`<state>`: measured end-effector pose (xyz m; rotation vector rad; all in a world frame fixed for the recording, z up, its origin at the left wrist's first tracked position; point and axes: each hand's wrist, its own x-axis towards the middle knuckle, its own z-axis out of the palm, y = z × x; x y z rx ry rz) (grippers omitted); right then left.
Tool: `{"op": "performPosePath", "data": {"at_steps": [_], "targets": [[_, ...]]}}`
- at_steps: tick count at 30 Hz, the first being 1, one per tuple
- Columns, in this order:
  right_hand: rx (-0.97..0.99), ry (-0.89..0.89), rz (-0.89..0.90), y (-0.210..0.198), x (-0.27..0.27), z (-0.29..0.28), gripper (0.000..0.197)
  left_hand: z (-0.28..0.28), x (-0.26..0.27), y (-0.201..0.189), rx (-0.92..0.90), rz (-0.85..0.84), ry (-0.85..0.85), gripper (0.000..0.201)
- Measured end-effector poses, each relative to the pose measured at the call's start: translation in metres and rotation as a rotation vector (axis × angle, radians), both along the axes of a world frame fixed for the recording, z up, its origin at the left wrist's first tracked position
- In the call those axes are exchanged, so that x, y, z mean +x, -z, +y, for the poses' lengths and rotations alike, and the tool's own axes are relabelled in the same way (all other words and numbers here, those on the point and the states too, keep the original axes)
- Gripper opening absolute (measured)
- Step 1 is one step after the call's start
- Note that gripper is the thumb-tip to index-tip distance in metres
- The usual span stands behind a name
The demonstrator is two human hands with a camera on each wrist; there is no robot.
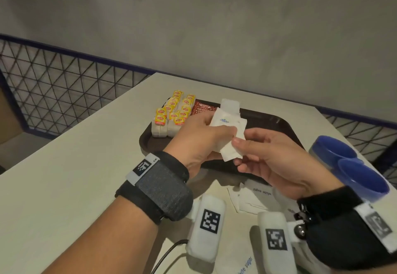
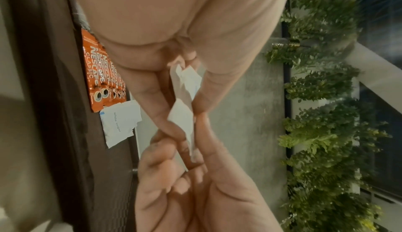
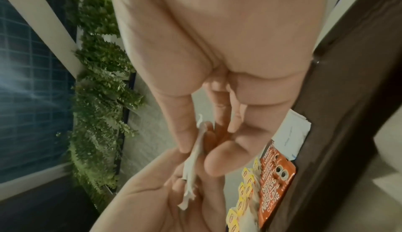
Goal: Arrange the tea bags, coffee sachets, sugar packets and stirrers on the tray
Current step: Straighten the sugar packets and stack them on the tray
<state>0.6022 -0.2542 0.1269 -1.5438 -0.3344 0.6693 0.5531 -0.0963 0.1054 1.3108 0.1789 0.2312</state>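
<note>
Both hands hold a small stack of white sugar packets point(image 1: 229, 138) above the brown tray point(image 1: 279, 123). My left hand point(image 1: 206, 132) grips the stack from the left, and in the left wrist view its thumb and fingers pinch the packets point(image 2: 180, 115). My right hand point(image 1: 242, 144) pinches the stack's near corner point(image 3: 193, 158). On the tray stand rows of yellow-tagged tea bags point(image 1: 171, 112), red coffee sachets point(image 1: 202, 107) and a few sugar packets point(image 1: 231, 103). No stirrers are in view.
More sugar packets point(image 1: 255, 196) lie loose on the white table point(image 1: 75, 166) near the tray's front edge. Two blue round containers point(image 1: 348, 166) stand at the right. A wire mesh fence point(image 1: 53, 84) runs behind the table's left side.
</note>
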Motion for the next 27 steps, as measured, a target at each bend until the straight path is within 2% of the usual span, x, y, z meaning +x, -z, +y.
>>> {"op": "performPosePath", "data": {"at_steps": [4, 8, 11, 14, 17, 24, 27], "targets": [[0.017, 0.11, -0.004, 0.008, -0.001, -0.01, 0.025, -0.004, -0.002, -0.004, -0.052, 0.056, 0.013, 0.021], [0.091, 0.196, 0.049, 0.014, 0.003, -0.023, 0.023, -0.005, -0.003, -0.003, -0.011, 0.062, 0.021, 0.02], [0.25, 0.25, 0.156, 0.015, 0.006, -0.028, 0.02, -0.008, -0.001, 0.001, 0.03, 0.061, 0.008, 0.02], [0.478, 0.338, 0.333, 0.013, 0.009, -0.033, 0.026, -0.011, 0.0, 0.004, 0.057, 0.051, -0.007, 0.02], [0.599, 0.338, 0.427, 0.013, 0.01, -0.038, 0.028, -0.013, 0.002, 0.008, 0.08, 0.032, -0.017, 0.023], [0.557, 0.356, 0.388, 0.015, 0.013, -0.04, 0.026, -0.019, 0.003, 0.01, 0.108, 0.024, -0.085, 0.03], [0.496, 0.297, 0.38, 0.018, 0.012, -0.036, 0.034, -0.021, 0.003, 0.008, 0.09, 0.046, -0.116, 0.023]]}}
